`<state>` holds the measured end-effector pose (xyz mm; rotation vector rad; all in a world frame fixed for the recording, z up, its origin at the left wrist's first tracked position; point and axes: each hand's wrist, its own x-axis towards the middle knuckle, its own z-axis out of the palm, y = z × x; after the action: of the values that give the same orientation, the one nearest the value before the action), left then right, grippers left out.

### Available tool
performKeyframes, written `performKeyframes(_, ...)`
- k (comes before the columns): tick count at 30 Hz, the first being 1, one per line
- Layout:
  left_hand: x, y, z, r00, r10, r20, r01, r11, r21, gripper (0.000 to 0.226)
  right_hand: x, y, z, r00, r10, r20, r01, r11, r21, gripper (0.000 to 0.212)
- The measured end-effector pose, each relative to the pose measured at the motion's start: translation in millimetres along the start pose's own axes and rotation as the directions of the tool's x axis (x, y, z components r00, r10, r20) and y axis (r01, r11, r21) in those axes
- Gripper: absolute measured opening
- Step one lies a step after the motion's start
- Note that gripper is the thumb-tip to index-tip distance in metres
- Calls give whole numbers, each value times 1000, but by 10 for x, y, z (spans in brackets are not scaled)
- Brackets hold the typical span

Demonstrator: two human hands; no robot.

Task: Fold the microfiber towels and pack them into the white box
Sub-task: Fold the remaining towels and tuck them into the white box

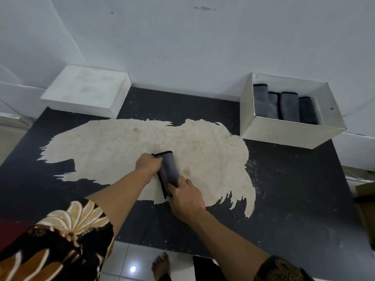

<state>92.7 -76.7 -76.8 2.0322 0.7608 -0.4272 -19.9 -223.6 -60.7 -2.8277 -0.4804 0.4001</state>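
Note:
A grey microfiber towel (168,167) with black trim lies folded into a narrow strip on the worn middle of the dark table. My left hand (147,163) grips its far left edge, fingers curled round the trim. My right hand (185,196) holds its near end, thumb and fingers pinching the cloth. The white box (288,131) stands at the back right, open on top, with several folded grey towels (285,105) standing side by side inside it.
The white box lid (85,91) lies upside down at the back left against the white wall. A brown cardboard box (367,201) sits off the table's right edge. Below the table's near edge, a bare foot (161,266) stands on white floor tiles.

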Motion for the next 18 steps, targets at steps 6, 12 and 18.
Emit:
performKeyframes(6,-83,-4,10,981,153,-120,-92,909,406,33,107,76,20,998,-62,-32,63,998,30,42)
performKeyframes(12,-116,-20,-11,966,244,-88,-175,865,470,23,396,136,-61,912,373,-172,-251,837,486,30)
performKeyframes(18,-179,-109,-83,962,270,29,-254,856,451,11,721,94,-117,850,470,240,-511,622,593,52)
